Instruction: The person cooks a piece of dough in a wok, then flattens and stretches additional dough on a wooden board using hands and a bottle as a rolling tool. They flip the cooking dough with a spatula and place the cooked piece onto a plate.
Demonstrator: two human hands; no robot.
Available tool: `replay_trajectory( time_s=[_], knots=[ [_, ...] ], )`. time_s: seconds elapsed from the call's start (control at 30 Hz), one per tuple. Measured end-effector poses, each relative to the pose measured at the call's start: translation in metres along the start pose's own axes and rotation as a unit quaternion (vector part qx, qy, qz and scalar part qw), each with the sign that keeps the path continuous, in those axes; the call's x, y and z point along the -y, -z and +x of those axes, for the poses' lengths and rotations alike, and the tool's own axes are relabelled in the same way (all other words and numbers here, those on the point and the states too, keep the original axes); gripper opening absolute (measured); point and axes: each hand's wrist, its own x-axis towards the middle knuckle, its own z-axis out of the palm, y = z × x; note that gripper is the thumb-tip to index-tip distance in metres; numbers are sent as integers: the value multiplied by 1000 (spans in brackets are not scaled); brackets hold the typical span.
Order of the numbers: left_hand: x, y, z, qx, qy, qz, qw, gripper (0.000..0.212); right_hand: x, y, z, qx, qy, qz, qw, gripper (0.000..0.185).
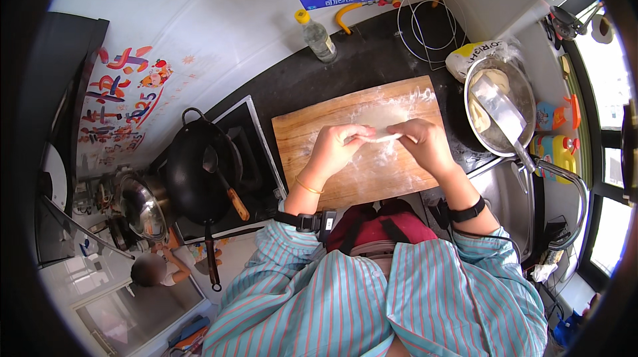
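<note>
A thin piece of pale dough [383, 133] is stretched between my two hands above a floured wooden board [304, 157]. My left hand [336, 147] pinches its left edge between thumb and fingers. On the other side, my right hand [422, 145] grips the right edge the same way. The near edge of the dough looks rolled or folded. How far the dough reaches behind my fingers is hard to tell, as it blends with the white flour [389, 110] on the board.
A steel bowl [529, 107] with dough and a metal scraper or cleaver [498, 107] stands at right, above the sink [508, 207]. At left, a black wok [194, 177] holds a ladle [212, 160]. A capped bottle [319, 40] stands behind the board. Another person [149, 269] is at lower left.
</note>
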Motion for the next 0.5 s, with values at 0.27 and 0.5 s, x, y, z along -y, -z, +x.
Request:
replay_trajectory(
  time_s=[0.27, 0.5],
  knots=[
    [73, -20, -56, -78, 11, 349, 934, 46, 1, -46, -57, 192, -34, -90, 977, 29],
    [99, -97, -58, -18, 6, 419, 908, 105, -67, -109, -20, 61, 55, -256, 963, 65]
  ],
)
